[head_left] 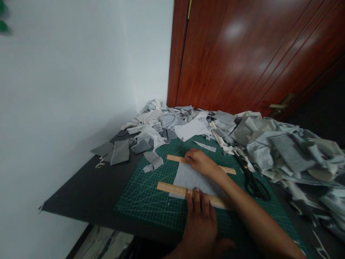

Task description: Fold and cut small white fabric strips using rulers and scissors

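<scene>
A piece of grey fabric (188, 177) lies flat on the green cutting mat (134, 201). Across its near edge runs a wooden ruler (172, 187), and a second wooden ruler (228, 170) crosses its far edge. My left hand (201, 219) presses on the near ruler with its fingers stretched out. At the far ruler, my right hand (198, 160) is closed, its fingertips curled down. What it pinches, if anything, is hidden. The right forearm passes over the fabric's right side and the near ruler's end. Black-handled scissors (254, 185) rest right of the hands.
Grey and white fabric scraps (167, 120) are heaped along the back of the black table (88, 190). A large fabric pile (291, 147) stands at the right. Loose grey pieces (120, 151) lie at the left. A white wall and a wooden door (229, 64) border the table.
</scene>
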A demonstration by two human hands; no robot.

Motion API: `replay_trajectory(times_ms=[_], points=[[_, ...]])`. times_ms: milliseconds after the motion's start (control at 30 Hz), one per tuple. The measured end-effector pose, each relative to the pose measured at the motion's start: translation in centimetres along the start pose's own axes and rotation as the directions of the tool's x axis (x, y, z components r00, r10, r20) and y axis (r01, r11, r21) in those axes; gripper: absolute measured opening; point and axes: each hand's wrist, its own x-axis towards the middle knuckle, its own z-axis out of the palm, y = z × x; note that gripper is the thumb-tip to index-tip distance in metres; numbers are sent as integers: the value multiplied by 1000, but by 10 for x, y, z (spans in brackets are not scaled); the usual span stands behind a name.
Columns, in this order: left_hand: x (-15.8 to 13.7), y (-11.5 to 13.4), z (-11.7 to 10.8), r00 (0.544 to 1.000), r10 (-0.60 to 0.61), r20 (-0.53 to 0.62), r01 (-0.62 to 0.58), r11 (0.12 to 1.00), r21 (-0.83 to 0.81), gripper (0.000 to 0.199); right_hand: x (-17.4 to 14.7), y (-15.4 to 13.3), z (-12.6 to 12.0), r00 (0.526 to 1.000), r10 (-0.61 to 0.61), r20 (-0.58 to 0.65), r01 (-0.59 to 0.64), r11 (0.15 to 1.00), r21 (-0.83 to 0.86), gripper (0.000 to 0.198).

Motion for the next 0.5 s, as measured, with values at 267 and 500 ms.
replay_trajectory(times_ms=[267,500], points=[[4,0,1,998,-61,-23,62,998,15,96,-1,-30,-9,962,263,73,-241,944,-227,20],[6,-1,1,998,-52,-21,52,998,33,103,-2,-44,-16,899,434,55,-386,847,-366,28]])
